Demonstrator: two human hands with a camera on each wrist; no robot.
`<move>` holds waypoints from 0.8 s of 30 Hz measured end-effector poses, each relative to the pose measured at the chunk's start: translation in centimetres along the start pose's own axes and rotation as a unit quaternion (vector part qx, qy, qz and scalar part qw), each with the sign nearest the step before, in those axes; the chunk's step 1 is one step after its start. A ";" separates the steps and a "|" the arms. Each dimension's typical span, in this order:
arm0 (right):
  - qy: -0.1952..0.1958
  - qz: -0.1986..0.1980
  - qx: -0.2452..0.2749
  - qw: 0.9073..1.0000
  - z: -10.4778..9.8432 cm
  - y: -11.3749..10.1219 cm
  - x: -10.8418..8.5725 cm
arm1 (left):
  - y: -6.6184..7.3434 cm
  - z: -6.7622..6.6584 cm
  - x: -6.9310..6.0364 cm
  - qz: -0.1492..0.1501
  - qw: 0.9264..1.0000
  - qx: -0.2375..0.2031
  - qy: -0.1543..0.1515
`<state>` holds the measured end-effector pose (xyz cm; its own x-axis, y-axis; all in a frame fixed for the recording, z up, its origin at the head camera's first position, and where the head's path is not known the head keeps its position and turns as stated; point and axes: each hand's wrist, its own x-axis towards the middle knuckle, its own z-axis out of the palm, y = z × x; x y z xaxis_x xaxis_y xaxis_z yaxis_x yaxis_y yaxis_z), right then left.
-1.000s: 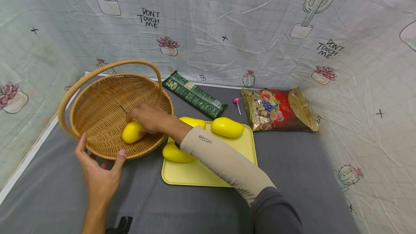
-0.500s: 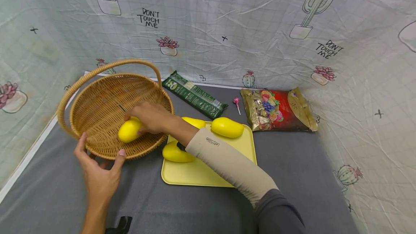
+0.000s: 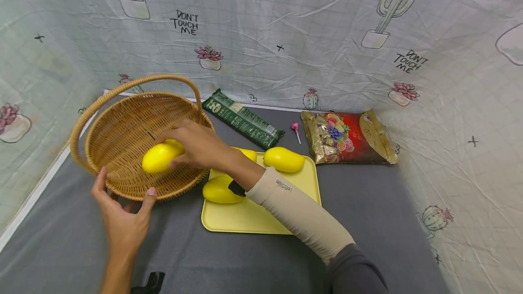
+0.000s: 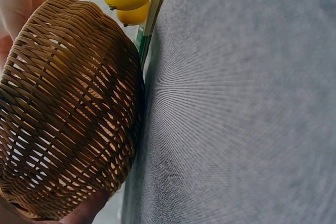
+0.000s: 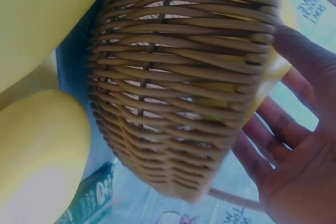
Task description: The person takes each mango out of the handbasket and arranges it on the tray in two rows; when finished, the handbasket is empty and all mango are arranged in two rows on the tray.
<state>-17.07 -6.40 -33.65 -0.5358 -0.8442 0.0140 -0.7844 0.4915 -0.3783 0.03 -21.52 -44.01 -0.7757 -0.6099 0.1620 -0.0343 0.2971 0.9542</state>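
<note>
My right hand (image 3: 196,145) holds a yellow mango (image 3: 160,157) over the hollow of a wicker basket (image 3: 122,135) with a tall arched handle. In the right wrist view the basket wall (image 5: 173,77) partly hides that mango (image 5: 270,72), and the fingers (image 5: 278,129) reach round its side. At the basket's near side, my left hand (image 3: 124,221) grips the rim with thumb and index finger spread apart; its other fingers are mostly hidden underneath. More mangoes rest on a pale yellow tray (image 3: 249,221): one at the near left (image 3: 222,189), one at the far right (image 3: 284,159), another partly behind my right forearm.
Behind the tray lies a green packet (image 3: 243,119). A pink lollipop (image 3: 296,129) sits beside a red and gold candy bag (image 3: 349,138) at the right. Grey cloth (image 3: 229,262) covers the table, and a printed curtain (image 3: 261,35) hangs round it.
My right hand, still holding the mango, has risen slightly and shifted, so more of the fruit shows. My left hand stays at the basket rim. The whole view has shifted slightly.
</note>
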 end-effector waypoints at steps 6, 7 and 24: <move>0.048 -0.004 0.021 0.999 -0.9 0.3 -2.0 | -0.1 0.0 0.0 0.000 1.000 -0.001 0.000; 0.057 -0.006 0.025 0.998 -1.1 0.4 -2.4 | -0.1 0.0 0.1 0.001 1.000 0.000 0.000; 0.129 0.032 0.065 0.989 -3.2 2.0 -9.3 | 0.0 0.0 0.0 0.007 1.000 0.011 0.003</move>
<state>-14.66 3.16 -31.54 -0.6579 -0.7219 0.2147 -0.7082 0.4960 -0.5023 0.01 -21.54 -44.04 -0.7720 -0.6101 0.1780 -0.0364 0.3220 0.9461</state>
